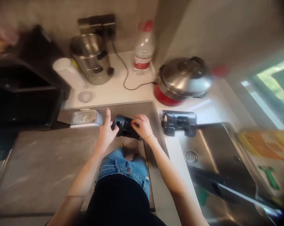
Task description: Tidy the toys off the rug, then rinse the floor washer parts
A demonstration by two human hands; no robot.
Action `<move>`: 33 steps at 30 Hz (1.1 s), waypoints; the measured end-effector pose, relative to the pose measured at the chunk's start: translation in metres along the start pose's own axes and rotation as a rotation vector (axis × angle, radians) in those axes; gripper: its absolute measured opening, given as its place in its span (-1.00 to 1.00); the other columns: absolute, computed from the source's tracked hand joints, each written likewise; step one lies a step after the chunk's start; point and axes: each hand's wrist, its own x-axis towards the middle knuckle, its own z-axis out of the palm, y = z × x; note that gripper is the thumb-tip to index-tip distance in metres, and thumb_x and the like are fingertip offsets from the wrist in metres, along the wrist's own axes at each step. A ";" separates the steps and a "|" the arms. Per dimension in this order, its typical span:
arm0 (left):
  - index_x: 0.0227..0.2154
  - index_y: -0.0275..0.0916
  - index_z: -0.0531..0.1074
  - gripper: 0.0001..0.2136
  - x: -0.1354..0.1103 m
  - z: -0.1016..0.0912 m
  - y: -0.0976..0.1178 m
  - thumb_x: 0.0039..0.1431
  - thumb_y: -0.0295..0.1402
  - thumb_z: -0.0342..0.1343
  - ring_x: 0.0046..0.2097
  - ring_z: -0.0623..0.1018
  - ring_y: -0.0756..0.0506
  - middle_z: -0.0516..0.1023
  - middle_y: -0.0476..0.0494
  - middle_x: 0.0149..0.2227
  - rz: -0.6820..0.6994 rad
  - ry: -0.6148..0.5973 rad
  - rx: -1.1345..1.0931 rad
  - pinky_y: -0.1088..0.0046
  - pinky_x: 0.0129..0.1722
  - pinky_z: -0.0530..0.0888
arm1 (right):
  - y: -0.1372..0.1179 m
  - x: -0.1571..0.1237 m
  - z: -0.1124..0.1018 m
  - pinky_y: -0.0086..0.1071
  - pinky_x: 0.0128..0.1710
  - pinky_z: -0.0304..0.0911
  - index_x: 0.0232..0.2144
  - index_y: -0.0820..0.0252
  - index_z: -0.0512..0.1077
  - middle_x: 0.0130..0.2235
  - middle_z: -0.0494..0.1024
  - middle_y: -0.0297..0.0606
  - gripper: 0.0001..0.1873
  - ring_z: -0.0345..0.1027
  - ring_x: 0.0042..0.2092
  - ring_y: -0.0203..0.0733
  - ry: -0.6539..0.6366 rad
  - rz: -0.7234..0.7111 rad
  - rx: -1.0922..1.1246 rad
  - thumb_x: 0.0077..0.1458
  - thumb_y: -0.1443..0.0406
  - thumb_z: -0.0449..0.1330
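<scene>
Nearest are a black top (119, 201) and blue jeans (123, 163). Beyond, a black device (126, 126) is held in front of the white counter (132, 95), its long axis running left to right and dipping slightly rightward, the rounded end pointing left. The left hand (106, 131) clamps that end, thumb over it, index finger straight out; the right hand (143, 127) has bent fingers closed on the other end, partly hiding it. Blur obscures finer details. To the right, another black part (179, 121) lies beside the steel sink (217, 150). Farther back stand a lidded red pot (165, 95), a bottle (143, 51) and a steel canister (92, 67); a window (277, 81) is cut off at right.
</scene>
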 end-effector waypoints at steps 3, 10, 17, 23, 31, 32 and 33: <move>0.41 -0.27 -0.17 -0.17 0.004 -0.043 -0.063 0.14 -0.43 0.12 -0.22 0.64 -0.12 0.66 -0.20 -0.15 -0.175 0.159 0.056 0.32 -0.07 0.52 | -0.027 0.053 0.062 -0.02 0.15 0.19 -0.38 0.06 0.58 -0.07 0.54 -0.17 -0.89 0.33 0.06 -0.01 -0.111 -0.054 0.026 0.14 0.29 0.23; 0.42 -0.26 -0.30 -0.13 0.015 -0.105 -0.165 0.14 -0.45 0.07 -0.25 0.63 -0.13 0.66 -0.18 -0.13 -0.480 0.390 0.128 0.33 -0.10 0.51 | -0.069 0.151 0.187 -0.19 0.12 0.25 -0.33 0.09 0.58 -0.13 0.60 -0.23 -0.88 0.43 -0.01 -0.11 -0.336 -0.031 0.199 0.13 0.32 0.21; 0.41 -0.32 -0.24 -0.22 0.064 -0.120 -0.215 0.21 -0.43 0.01 -0.32 0.63 -0.16 0.64 -0.27 -0.24 -0.545 0.334 0.350 0.34 -0.18 0.52 | -0.102 0.200 0.289 -0.22 0.10 0.23 -0.18 0.14 0.56 -0.09 0.57 -0.17 -0.81 0.36 0.04 -0.08 -0.638 -0.195 0.058 0.14 0.31 0.23; 0.41 -0.38 -0.22 -0.33 0.112 -0.112 -0.237 0.27 -0.51 -0.16 -0.26 0.62 -0.16 0.60 -0.31 -0.29 -0.496 0.098 0.560 0.41 -0.21 0.52 | -0.112 0.205 0.338 -0.07 0.08 0.19 -0.02 0.16 0.46 0.06 0.44 -0.03 -0.54 0.20 0.13 0.10 -0.899 -0.308 -0.212 0.00 0.24 0.36; 0.41 -0.35 -0.34 -0.27 0.154 -0.124 -0.251 0.22 -0.64 -0.21 -0.13 0.59 -0.19 0.57 -0.38 -0.22 -0.324 -0.205 0.698 0.39 -0.19 0.54 | -0.109 0.197 0.364 -0.11 0.10 0.16 -0.24 0.24 0.56 0.02 0.45 -0.03 -0.75 0.18 0.13 0.09 -1.018 -0.212 -0.213 -0.05 0.35 0.38; 0.41 -0.34 -0.37 -0.26 0.159 -0.127 -0.250 0.22 -0.65 -0.21 -0.14 0.59 -0.18 0.57 -0.38 -0.22 -0.299 -0.231 0.713 0.39 -0.19 0.54 | -0.109 0.195 0.366 -0.15 0.10 0.17 -0.28 0.25 0.56 0.01 0.45 -0.04 -0.80 0.19 0.12 0.06 -1.014 -0.192 -0.199 -0.04 0.36 0.37; 0.40 -0.33 -0.41 -0.25 0.164 -0.129 -0.249 0.22 -0.66 -0.21 -0.15 0.59 -0.18 0.56 -0.38 -0.22 -0.273 -0.252 0.725 0.39 -0.20 0.54 | -0.110 0.194 0.367 -0.19 0.09 0.18 -0.31 0.25 0.57 0.00 0.46 -0.06 -0.84 0.20 0.11 0.03 -1.009 -0.171 -0.181 -0.03 0.37 0.36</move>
